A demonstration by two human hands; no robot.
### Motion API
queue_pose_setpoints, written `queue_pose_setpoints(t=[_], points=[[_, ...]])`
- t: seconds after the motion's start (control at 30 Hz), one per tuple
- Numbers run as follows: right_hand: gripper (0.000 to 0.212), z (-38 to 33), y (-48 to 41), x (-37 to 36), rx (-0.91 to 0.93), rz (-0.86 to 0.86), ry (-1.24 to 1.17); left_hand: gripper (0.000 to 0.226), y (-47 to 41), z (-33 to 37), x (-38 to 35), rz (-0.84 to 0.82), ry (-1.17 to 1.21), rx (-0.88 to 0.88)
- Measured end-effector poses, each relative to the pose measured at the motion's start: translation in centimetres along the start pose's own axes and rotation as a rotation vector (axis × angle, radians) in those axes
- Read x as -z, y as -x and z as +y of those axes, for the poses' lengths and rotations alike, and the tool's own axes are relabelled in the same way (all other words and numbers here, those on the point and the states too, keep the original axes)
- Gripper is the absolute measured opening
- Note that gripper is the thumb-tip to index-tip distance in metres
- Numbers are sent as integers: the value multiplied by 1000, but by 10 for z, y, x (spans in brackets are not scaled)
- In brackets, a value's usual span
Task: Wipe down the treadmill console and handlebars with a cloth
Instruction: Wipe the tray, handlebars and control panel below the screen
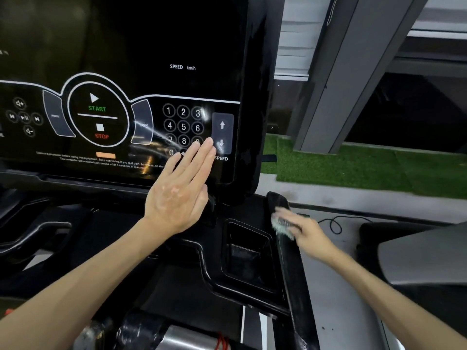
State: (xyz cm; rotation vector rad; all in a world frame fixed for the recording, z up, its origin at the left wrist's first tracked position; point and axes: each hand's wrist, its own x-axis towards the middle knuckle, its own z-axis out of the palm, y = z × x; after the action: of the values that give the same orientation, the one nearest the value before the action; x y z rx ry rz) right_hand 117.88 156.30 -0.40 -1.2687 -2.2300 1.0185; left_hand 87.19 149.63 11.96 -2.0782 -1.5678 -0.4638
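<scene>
Presses cloth [280,224] under blurred right hand [307,232], finger curl untellable, at top of right handlebar [295,274] running down toward the body, with flat, straight-fingered left hand [177,195] against lower right of console [126,46].

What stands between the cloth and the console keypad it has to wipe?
The left hand, fingers straight, is spread over the lower right of the console keypad, covering the bottom keys. The cloth, held in the right hand, is on the right handlebar; nothing else visible lies between.
</scene>
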Motion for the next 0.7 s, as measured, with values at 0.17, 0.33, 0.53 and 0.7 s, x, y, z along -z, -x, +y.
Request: queue_pose_setpoints(t=[0.17, 0.33, 0.53, 0.7], points=[[42, 19, -83, 6, -246, 75, -42, 65, 0, -1, 0, 22, 12, -11], [35, 31, -125, 0, -385, 119, 29, 64, 0, -2, 0, 31, 11, -20], [43, 14, -101, 4, -209, 48, 61, 63, 1, -2, -2, 17, 5, -14], [57, -7, -33, 0, 15, 37, 52, 64, 2, -1, -2, 13, 3, -12]])
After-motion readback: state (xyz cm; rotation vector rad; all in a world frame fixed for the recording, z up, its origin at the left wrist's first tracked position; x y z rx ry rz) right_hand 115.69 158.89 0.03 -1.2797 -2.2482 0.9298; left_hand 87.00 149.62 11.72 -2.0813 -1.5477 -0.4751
